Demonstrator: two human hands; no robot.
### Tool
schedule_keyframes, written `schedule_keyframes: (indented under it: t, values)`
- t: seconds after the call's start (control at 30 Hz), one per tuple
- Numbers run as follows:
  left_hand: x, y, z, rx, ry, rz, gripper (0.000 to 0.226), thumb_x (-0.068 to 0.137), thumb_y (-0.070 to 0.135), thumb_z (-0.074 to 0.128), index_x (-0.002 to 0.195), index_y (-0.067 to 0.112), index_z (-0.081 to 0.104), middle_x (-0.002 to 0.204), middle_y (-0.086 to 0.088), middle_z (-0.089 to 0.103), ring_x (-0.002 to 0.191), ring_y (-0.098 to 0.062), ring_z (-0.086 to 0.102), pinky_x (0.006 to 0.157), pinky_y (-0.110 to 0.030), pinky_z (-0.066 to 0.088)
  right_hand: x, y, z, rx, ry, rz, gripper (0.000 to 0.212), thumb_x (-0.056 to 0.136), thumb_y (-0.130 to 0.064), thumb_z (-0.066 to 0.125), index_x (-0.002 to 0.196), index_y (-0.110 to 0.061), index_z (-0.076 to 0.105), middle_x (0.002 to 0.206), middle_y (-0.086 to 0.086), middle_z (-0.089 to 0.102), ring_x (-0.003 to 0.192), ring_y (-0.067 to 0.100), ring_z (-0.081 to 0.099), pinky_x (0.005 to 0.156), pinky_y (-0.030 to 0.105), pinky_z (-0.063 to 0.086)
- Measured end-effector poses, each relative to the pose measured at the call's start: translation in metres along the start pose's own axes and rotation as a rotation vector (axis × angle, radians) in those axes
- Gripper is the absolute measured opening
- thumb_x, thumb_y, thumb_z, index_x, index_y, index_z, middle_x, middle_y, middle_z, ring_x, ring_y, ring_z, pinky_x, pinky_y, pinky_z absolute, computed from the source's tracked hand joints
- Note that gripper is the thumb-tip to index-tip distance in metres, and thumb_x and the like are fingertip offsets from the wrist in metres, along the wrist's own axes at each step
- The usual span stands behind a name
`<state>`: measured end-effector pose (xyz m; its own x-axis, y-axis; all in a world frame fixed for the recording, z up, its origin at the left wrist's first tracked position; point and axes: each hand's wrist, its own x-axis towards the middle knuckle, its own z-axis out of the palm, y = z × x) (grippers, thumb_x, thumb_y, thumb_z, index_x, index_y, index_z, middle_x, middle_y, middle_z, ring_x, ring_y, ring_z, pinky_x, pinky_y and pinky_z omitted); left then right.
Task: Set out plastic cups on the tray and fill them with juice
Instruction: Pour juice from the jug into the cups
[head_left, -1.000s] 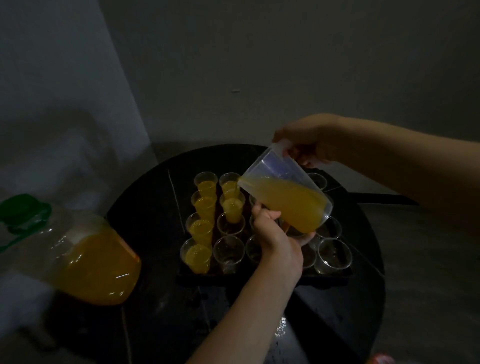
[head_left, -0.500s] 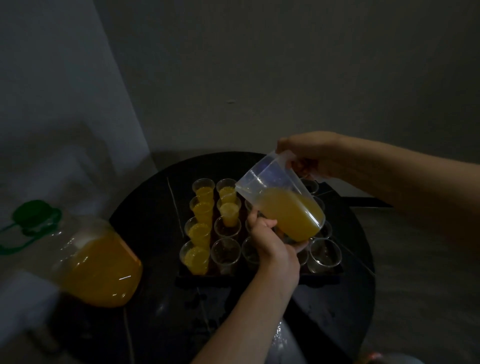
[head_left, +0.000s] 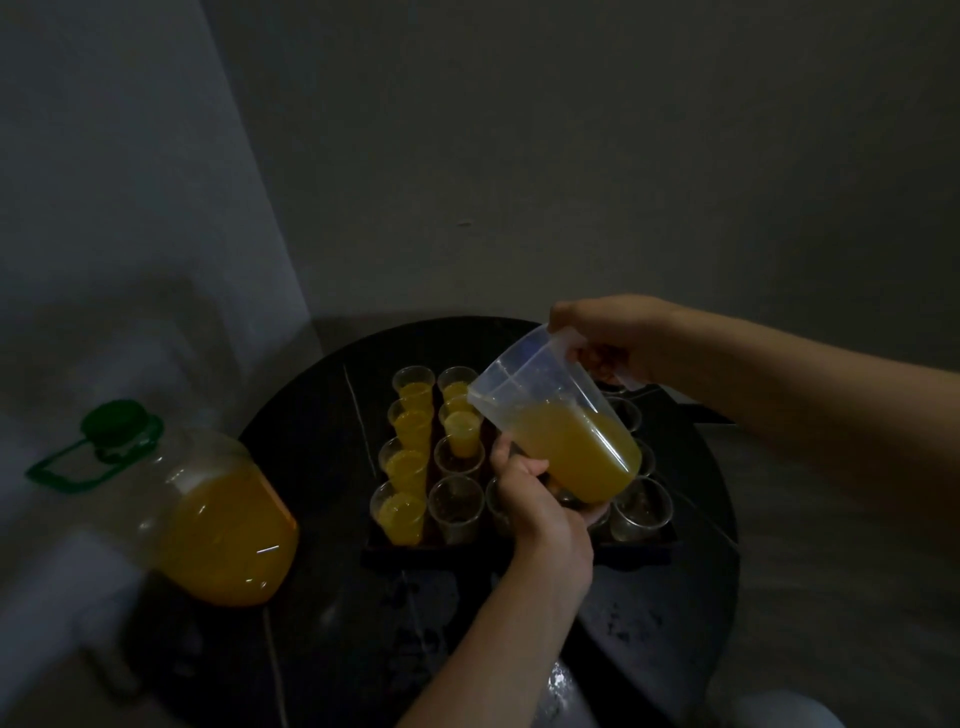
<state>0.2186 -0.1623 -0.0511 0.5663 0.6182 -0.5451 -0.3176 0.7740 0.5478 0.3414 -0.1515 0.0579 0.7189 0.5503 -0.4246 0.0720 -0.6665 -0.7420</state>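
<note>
Above the tray (head_left: 431, 553), the right hand (head_left: 613, 338) grips the jug (head_left: 530, 379) by its handle; the left hand (head_left: 540, 514) clasps its base (steadying the tilt) so juice (head_left: 587, 447) lands in the cups (head_left: 410, 421) there.

A clear jug (head_left: 558, 426), half full of orange juice, tilts with its spout to the left above the cups. The right hand (head_left: 610, 338) grips its handle and the left hand (head_left: 540, 514) cups its base. On the dark tray (head_left: 436, 553), filled cups (head_left: 402, 512) stand at the left and empty cups (head_left: 457, 501) beside them. A green-capped bottle (head_left: 218, 519) of juice stands at the left of the round black table (head_left: 311, 649).
</note>
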Motion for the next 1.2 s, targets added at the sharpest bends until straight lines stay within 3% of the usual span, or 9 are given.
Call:
schedule_keyframes:
  t: [0.4,0.77,1.03,1.2]
  values:
    - [-0.003,-0.004,-0.006,-0.025,0.003,-0.014,0.061,0.084,0.012,0.042,0.135,0.043,0.052,0.134,-0.014,0.044,0.11,-0.038,0.051,0.094,-0.071,0.045,-0.008,-0.001,0.007,0.018,-0.016,0.013,0.019,0.097,-0.031,0.057,0.092,-0.013,0.058,0.071,0.005,0.052,0.06,0.012,0.045,0.056,0.023,0.037]
    - [-0.006,-0.009,-0.005,-0.061,-0.025,-0.062,0.059,0.084,0.014,0.043,0.135,0.042,0.052,0.127,-0.011,0.049,0.111,-0.04,0.053,0.094,-0.069,0.047,0.009,-0.003,0.007,-0.018,-0.052,0.061,0.019,0.095,-0.03,0.061,0.085,-0.014,0.058,0.068,0.004,0.051,0.059,0.013,0.044,0.066,0.029,0.037]
    - [-0.003,-0.01,-0.008,-0.079,-0.001,-0.067,0.058,0.083,0.015,0.042,0.134,0.041,0.054,0.129,-0.011,0.048,0.112,-0.038,0.053,0.093,-0.069,0.048,0.019,-0.006,0.012,-0.108,-0.081,0.065,0.023,0.094,-0.034,0.061,0.083,-0.014,0.059,0.059,0.003,0.053,0.056,0.014,0.046,0.065,0.029,0.041]
    - [-0.002,-0.012,-0.009,-0.093,0.025,-0.077,0.057,0.084,0.017,0.041,0.135,0.039,0.054,0.127,-0.01,0.046,0.109,-0.034,0.051,0.093,-0.068,0.048,0.023,-0.007,0.017,-0.111,-0.091,0.076,0.025,0.096,-0.032,0.059,0.081,-0.012,0.058,0.053,0.002,0.05,0.051,0.013,0.041,0.053,0.026,0.036]
